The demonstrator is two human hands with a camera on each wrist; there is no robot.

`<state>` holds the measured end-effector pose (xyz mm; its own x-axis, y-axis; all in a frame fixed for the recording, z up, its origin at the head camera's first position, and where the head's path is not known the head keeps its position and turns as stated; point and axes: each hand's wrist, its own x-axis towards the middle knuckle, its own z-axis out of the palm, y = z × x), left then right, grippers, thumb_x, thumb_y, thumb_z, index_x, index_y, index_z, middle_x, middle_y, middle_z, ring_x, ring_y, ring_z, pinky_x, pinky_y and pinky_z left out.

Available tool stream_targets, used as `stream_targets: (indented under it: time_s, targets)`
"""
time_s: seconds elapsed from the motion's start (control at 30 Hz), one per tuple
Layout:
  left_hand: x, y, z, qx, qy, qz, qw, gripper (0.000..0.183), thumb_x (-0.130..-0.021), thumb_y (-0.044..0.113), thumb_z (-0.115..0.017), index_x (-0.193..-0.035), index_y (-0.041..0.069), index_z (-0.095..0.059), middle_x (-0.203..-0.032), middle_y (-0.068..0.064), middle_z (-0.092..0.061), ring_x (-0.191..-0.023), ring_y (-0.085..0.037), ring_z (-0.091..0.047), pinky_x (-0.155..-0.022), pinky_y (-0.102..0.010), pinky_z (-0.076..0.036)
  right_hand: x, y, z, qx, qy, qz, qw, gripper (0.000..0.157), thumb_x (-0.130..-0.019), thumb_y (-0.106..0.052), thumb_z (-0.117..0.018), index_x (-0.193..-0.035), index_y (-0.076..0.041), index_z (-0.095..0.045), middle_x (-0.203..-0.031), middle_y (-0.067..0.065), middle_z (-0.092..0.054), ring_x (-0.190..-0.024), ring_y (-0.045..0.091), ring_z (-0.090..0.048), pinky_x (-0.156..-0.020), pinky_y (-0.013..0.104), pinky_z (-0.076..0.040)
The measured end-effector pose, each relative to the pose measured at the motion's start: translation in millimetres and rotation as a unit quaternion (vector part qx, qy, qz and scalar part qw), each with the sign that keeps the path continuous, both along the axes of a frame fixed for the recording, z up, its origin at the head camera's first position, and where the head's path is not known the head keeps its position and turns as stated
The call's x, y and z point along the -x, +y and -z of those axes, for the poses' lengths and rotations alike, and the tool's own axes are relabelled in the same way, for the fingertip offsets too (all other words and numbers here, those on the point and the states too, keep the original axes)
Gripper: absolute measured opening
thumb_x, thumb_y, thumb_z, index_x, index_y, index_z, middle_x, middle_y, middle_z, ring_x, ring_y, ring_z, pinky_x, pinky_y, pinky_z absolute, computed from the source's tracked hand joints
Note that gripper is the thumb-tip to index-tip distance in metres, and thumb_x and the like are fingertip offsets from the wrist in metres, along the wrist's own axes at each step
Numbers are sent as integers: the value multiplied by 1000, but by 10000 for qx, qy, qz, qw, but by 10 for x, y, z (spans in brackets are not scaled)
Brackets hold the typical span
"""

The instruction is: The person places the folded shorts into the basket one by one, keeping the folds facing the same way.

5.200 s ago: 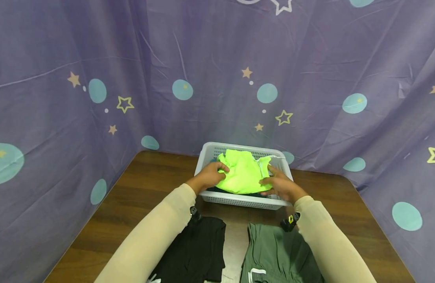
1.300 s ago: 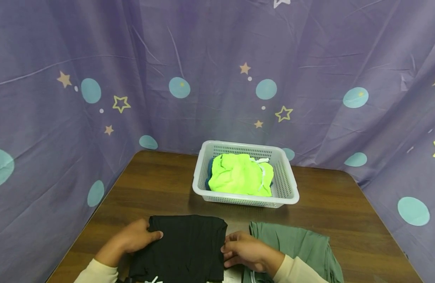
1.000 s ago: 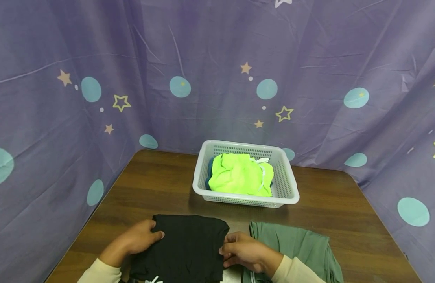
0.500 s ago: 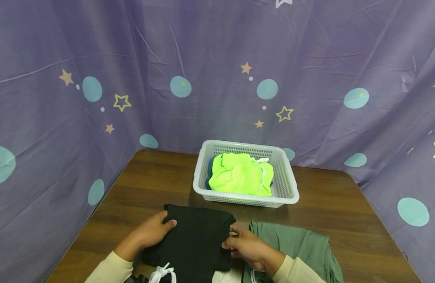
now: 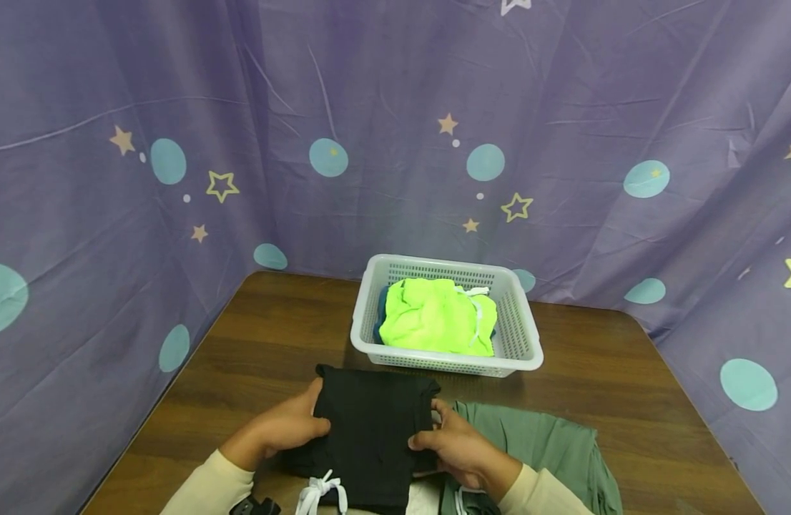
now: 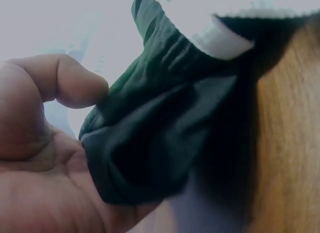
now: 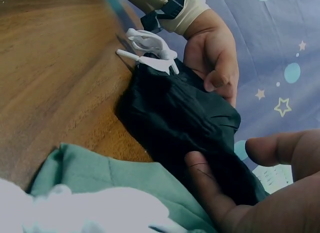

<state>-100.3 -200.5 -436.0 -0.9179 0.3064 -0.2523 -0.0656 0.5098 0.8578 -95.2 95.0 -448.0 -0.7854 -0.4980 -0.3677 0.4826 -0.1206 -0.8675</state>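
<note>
A pair of folded black drawstring pants [image 5: 372, 436] is held between both hands at the front of the table. My left hand [image 5: 286, 427] grips the left edge, thumb on top and the other fingers mostly hidden beneath. On the right edge, my right hand [image 5: 460, 443] holds the cloth between thumb and fingers. The white drawstring [image 5: 320, 492] hangs at the near side. In the right wrist view, the pants [image 7: 185, 118] appear raised and tilted above the wood. The left wrist view shows the left thumb against the dark fabric [image 6: 155, 133].
Behind the pants stands a grey perforated basket [image 5: 447, 363] holding a neon yellow-green garment [image 5: 434, 315] over dark blue cloth. A folded grey-green garment [image 5: 537, 443] lies to the right, partly under the right hand. A purple curtain [image 5: 395, 214] hangs around the wooden table [image 5: 286, 322].
Earlier both hands left the neon garment in the basket and took hold of the black pants. Over the last second, hands and pants moved forward and slightly right, exposing more drawstring.
</note>
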Motion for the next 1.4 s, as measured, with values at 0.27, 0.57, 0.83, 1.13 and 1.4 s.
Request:
stream_targets:
  time_s: [0.27, 0.57, 0.83, 1.13, 1.4]
  targets:
    - [10, -31, -3, -802, -89, 321, 9962, 92, -72, -4, -61, -148, -1, -10, -150, -25, -16, -132, -34, -18, -104, -53, -17, -9, 33, 55, 76, 144, 170, 9997, 82, -76, 14, -58, -140, -5, -12, -122, 23, -50, -95, 36, -61, -69, 54, -52]
    - [3, -52, 14, -1211, 6, 474, 9915, 88, -78, -6, -62, -146, -7, -7, -149, -29, -14, -133, -42, -20, -105, -53, -19, -12, 80, 63, 29, 364, 412, 9985, 80, -69, 19, -53, -137, -4, -18, -109, 23, -57, -91, 34, -63, -69, 48, -53]
    - [-36, -43, -54, -1356, 103, 473, 9896, 84, -81, -5, -61, -148, -2, -10, -144, -30, -27, -126, -45, -34, -100, -53, -31, -70, 171, -10, 13, 470, 413, 9980, 82, -69, 17, -54, -139, -4, -17, -104, 25, -59, -89, 38, -63, -70, 49, -53]
    - [-146, -31, -254, -1156, 232, 723, 9904, 83, -84, 2, -64, -147, -3, -11, -149, -26, -17, -130, -46, -25, -103, -55, -23, -170, 270, -188, -176, 650, 251, 9974, 80, -73, 14, -56, -140, -1, -16, -103, 25, -62, -87, 38, -64, -66, 46, -54]
    - [-202, -2, -376, -1181, 302, 858, 9888, 82, -85, 4, -63, -149, 2, -12, -145, -21, -30, -126, -33, -36, -99, -39, -33, -240, 349, -375, -124, 791, 129, 9967, 81, -75, 12, -57, -142, -2, -13, -106, 25, -62, -88, 37, -64, -71, 43, -53]
